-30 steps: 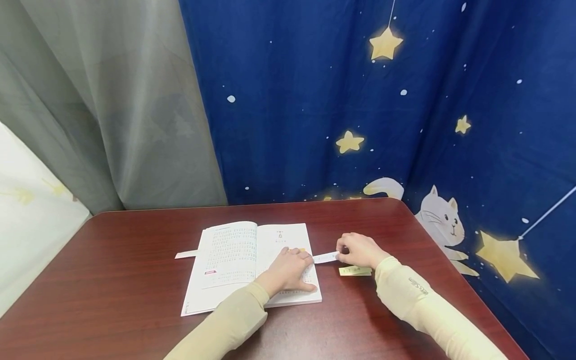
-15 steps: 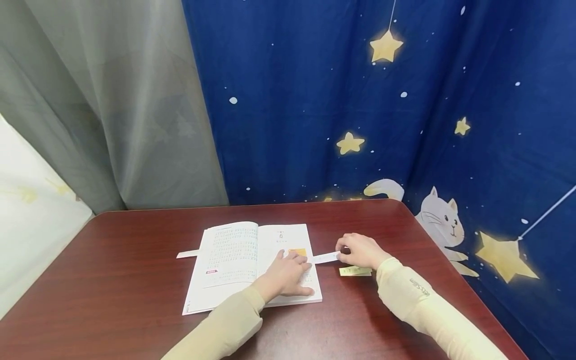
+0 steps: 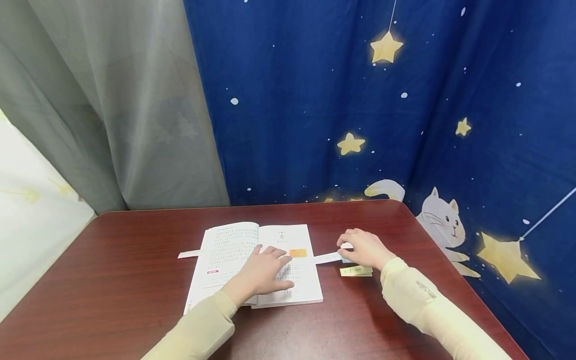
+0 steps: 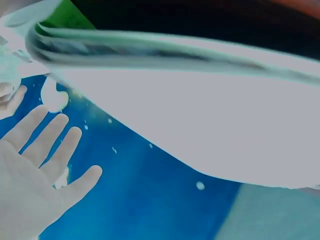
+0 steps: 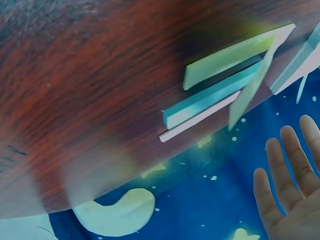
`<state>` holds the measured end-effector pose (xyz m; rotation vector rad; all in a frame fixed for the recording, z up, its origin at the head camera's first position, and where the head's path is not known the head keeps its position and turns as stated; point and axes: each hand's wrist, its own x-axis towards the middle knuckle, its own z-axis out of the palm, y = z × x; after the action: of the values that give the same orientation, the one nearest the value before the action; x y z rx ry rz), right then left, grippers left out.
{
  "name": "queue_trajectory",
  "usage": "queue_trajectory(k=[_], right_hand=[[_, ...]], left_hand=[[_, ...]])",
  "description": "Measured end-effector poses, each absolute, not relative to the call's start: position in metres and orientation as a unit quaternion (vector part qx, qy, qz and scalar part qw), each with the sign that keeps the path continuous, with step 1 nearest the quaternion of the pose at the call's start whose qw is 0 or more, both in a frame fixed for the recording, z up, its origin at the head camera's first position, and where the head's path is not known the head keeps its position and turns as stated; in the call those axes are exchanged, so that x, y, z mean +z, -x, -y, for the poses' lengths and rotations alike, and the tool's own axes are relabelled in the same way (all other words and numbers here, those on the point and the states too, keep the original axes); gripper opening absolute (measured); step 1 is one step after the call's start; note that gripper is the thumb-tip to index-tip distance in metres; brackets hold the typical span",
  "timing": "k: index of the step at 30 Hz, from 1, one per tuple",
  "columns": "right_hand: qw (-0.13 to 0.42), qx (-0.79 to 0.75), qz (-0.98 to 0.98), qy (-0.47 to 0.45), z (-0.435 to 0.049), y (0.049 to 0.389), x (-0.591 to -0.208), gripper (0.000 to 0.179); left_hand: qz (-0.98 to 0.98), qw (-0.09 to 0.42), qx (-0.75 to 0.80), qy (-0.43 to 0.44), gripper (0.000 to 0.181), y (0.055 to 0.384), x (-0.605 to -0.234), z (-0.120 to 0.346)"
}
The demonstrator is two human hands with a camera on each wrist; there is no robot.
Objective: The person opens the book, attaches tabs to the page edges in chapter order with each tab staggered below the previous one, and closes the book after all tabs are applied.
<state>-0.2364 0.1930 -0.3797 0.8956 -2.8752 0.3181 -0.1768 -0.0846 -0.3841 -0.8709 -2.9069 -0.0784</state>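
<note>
An open book (image 3: 297, 235) lies on the table, its left pages raised slightly in a curve. Over its middle is my left hand (image 3: 263, 272), fingers spread; the left wrist view shows that hand (image 4: 37, 165) with straight fingers and nothing in them. A white paper strip (image 3: 327, 258) juts from the book's right edge toward my right hand (image 3: 366, 250). Under its fingers show a blue slip (image 3: 347, 259) and a bit of white. The right wrist view has the right hand's fingers (image 5: 287, 170) extended beside yellow-green (image 5: 225, 59), blue (image 5: 215, 92) and pink slips (image 5: 200, 117).
Yellow slips (image 3: 356, 271) lie just in front of my right hand. Another white strip (image 3: 189, 254) sticks out at the book's left side. The dark red wooden table (image 3: 135, 280) ends at a blue star-patterned curtain (image 3: 292, 125) and a grey curtain (image 3: 157, 150).
My left hand has drawn left across the book, uncovering the orange box on the right page. My right hand's fingers have loosened and risen a little, exposing the blue slip below.
</note>
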Motion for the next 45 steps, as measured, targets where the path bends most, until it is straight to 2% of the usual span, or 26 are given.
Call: queue_trajectory(k=[10, 14, 25, 32, 38, 45], right_hand=[[0.171, 0.05, 0.916, -0.36, -0.177, 0.221, -0.378, 0.021], [0.193, 0.04, 0.9, -0.388, -0.17, 0.211, -0.381, 0.024], [0.199, 0.012, 0.867, -0.457, -0.152, 0.188, -0.396, 0.032], [0.178, -0.024, 0.862, -0.474, -0.146, 0.181, -0.405, 0.041], [0.157, -0.042, 0.863, -0.479, -0.142, 0.178, -0.411, 0.043], [0.154, -0.055, 0.862, -0.481, -0.14, 0.177, -0.414, 0.036]], left_hand=[[0.955, 0.134, 0.012, 0.263, 0.056, 0.162, -0.379, 0.12], [0.951, 0.154, 0.032, 0.267, 0.058, 0.157, -0.381, 0.126], [0.946, 0.135, 0.049, 0.29, 0.068, 0.145, -0.394, 0.123], [0.943, 0.125, 0.062, 0.301, 0.071, 0.141, -0.402, 0.121], [0.941, 0.128, 0.075, 0.305, 0.064, 0.14, -0.407, 0.118], [0.938, 0.144, 0.079, 0.306, 0.054, 0.143, -0.407, 0.121]])
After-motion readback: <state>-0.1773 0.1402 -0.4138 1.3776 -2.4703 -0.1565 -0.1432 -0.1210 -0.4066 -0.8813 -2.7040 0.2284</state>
